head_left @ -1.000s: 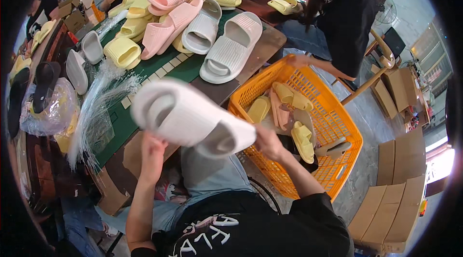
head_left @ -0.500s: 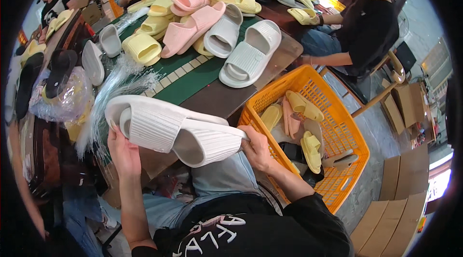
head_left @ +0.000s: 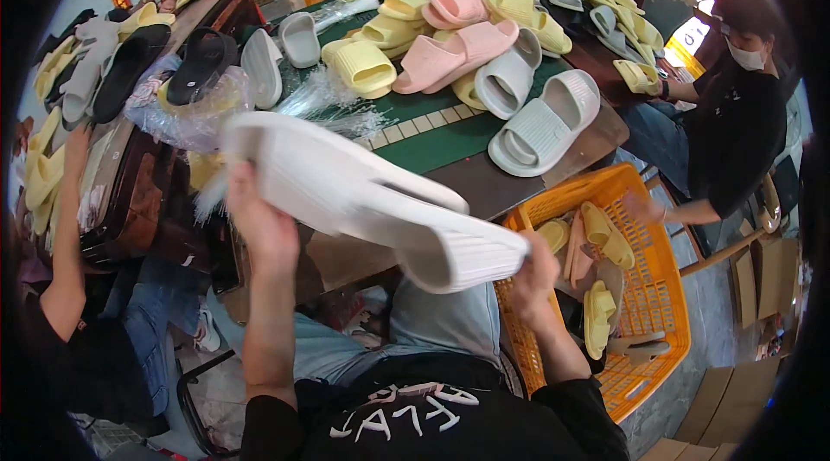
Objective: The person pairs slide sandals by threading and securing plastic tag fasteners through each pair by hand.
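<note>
A pair of white ribbed slide slippers is stretched across in front of me, over my lap and the table's near edge. My left hand point(head_left: 262, 223) is closed on the left white slipper point(head_left: 298, 171), its thumb up along the side. At the other end, my right hand point(head_left: 535, 284) grips the right white slipper point(head_left: 484, 255) by its tip. The two slippers overlap in the middle, and both are smeared by motion. Beyond them on the table lie a pink pair point(head_left: 462, 54), yellow slippers point(head_left: 361, 67) and a light grey pair point(head_left: 549, 128).
An orange basket point(head_left: 683, 323) with several slippers stands at my right. A masked person point(head_left: 743, 124) sits beyond it, one hand over its rim. Clear plastic strands point(head_left: 333, 106) lie on the green mat point(head_left: 424, 154). At left, a person's arm point(head_left: 69, 210) reaches toward more slippers.
My view has swung, so the scene shows further right and higher. Both hands still hold the white slippers, now blurred. The masked person's hand has come over the basket.
</note>
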A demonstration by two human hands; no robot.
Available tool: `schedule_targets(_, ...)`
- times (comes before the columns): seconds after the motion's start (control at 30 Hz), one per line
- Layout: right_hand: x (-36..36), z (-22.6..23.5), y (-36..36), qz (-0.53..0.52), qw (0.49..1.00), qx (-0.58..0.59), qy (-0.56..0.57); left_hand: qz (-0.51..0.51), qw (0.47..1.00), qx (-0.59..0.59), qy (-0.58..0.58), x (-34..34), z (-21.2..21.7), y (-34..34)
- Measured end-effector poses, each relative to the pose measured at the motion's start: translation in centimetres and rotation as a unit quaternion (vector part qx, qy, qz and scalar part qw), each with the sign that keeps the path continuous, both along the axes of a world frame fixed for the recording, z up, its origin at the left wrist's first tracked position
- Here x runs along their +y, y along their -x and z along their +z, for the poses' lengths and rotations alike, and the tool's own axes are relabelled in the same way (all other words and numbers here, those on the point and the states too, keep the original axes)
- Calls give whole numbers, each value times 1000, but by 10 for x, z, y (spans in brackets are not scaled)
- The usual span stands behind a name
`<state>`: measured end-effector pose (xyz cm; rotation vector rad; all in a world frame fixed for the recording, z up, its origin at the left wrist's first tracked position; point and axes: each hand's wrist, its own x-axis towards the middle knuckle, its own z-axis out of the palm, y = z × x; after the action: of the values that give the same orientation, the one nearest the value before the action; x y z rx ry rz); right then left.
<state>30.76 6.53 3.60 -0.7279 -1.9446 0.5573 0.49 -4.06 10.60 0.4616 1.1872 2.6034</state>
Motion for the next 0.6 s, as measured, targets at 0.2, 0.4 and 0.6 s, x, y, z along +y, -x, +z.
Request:
schedule_targets(0.2, 27, 1, -46, 2, 987, -15, 163, 151, 937, 296, 104, -47, 52, 66)
schedule_targets(0.4, 28, 12, 3, 175, 948, -43, 264, -106, 781, 495, 365, -5, 95, 34)
schedule_targets(0.6, 19, -6, 84, 231, 935, -36, 266, -265, 598, 618, 437, 72, 49, 31)
